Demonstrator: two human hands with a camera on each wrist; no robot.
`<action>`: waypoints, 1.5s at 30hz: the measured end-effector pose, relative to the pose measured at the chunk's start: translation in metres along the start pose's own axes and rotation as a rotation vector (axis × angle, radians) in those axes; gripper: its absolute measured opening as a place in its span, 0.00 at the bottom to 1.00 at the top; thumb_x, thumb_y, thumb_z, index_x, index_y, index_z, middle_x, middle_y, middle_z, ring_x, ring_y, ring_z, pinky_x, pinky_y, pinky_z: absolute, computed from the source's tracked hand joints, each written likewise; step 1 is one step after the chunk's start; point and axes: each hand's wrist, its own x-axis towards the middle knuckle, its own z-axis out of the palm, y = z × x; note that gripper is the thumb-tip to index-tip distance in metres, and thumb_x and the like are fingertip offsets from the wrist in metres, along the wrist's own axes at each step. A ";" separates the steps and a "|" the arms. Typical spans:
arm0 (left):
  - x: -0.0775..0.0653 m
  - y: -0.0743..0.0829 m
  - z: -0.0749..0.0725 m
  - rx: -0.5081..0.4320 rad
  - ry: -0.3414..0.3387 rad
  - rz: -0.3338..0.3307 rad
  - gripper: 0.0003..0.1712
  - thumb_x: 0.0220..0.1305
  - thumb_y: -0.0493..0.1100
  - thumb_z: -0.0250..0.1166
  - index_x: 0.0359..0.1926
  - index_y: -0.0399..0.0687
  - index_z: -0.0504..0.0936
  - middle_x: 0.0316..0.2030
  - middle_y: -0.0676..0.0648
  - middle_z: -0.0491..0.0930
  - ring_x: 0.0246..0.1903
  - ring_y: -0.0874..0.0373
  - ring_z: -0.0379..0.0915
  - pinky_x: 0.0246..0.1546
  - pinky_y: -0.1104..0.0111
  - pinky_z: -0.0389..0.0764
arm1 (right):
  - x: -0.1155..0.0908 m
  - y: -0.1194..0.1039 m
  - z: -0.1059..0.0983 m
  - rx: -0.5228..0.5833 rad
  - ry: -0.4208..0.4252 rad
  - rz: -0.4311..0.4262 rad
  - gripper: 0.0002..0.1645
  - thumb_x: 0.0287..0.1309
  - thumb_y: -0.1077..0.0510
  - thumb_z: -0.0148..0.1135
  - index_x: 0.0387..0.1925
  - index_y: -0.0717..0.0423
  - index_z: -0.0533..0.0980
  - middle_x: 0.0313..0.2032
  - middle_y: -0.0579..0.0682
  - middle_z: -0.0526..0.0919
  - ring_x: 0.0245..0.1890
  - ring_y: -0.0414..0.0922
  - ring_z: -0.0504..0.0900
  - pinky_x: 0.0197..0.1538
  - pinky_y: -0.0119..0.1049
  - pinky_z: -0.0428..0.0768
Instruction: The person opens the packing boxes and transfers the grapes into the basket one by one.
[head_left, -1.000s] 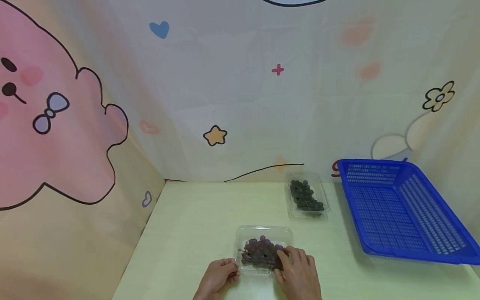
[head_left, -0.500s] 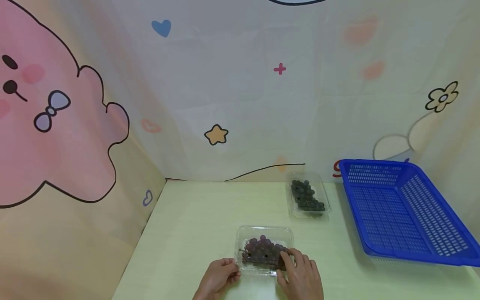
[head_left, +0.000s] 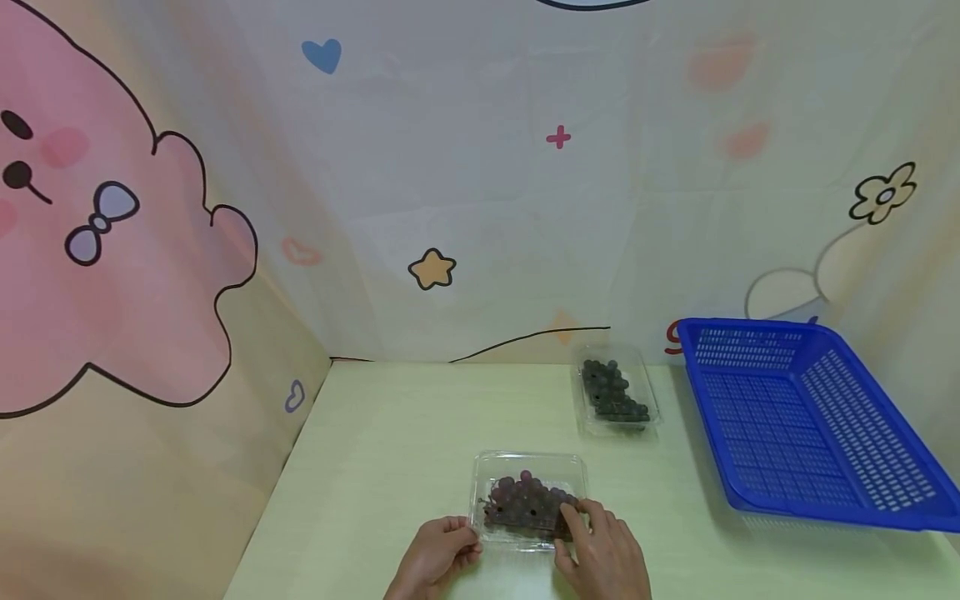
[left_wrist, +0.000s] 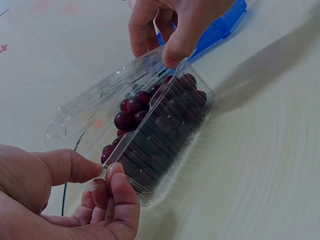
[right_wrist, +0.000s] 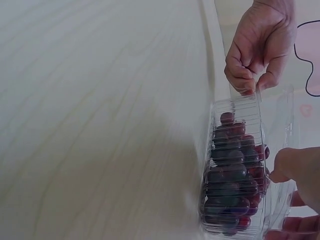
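Note:
A clear plastic clamshell box (head_left: 530, 461) of dark red grapes (head_left: 525, 504) sits near the table's front. My left hand (head_left: 437, 552) pinches its front left corner between thumb and fingers, as the left wrist view shows closely. At the right end is my right hand (head_left: 603, 550); its thumb lies at the front rim and its bent fingers reach over the lid, gripping that corner. In the left wrist view the lid (left_wrist: 75, 117) rises behind the rim. Whether it is latched cannot be told. Part of the right hand's fingers is hidden in the right wrist view.
A second clear box of dark grapes (head_left: 613, 396) stands at the back of the pale table (head_left: 360, 467). To the right is a large blue plastic basket (head_left: 806, 425), tilted, overhanging the table edge. A patterned curtain (head_left: 480, 183) hangs behind.
My right hand has slid slightly to the right along the box's end. The left hand and both boxes have stayed practically in place.

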 end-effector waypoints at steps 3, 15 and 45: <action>-0.001 0.000 0.000 -0.001 -0.003 -0.004 0.10 0.69 0.29 0.59 0.46 0.23 0.78 0.31 0.46 0.81 0.29 0.61 0.78 0.34 0.71 0.82 | 0.000 0.002 0.002 0.007 0.038 -0.019 0.26 0.36 0.50 0.83 0.41 0.53 0.85 0.37 0.54 0.82 0.29 0.48 0.81 0.30 0.43 0.81; 0.000 0.000 0.001 -0.015 -0.005 -0.009 0.08 0.70 0.28 0.58 0.46 0.23 0.76 0.32 0.45 0.80 0.30 0.60 0.78 0.35 0.71 0.82 | 0.001 0.002 0.001 0.005 0.028 -0.022 0.25 0.36 0.52 0.83 0.41 0.54 0.85 0.37 0.54 0.82 0.29 0.49 0.82 0.31 0.44 0.82; -0.002 -0.002 0.002 -0.025 0.012 0.012 0.09 0.70 0.29 0.58 0.45 0.23 0.76 0.31 0.44 0.80 0.29 0.60 0.77 0.34 0.71 0.82 | 0.001 0.016 -0.002 0.104 -0.010 -0.101 0.22 0.39 0.68 0.79 0.39 0.54 0.81 0.39 0.52 0.80 0.32 0.47 0.80 0.37 0.43 0.82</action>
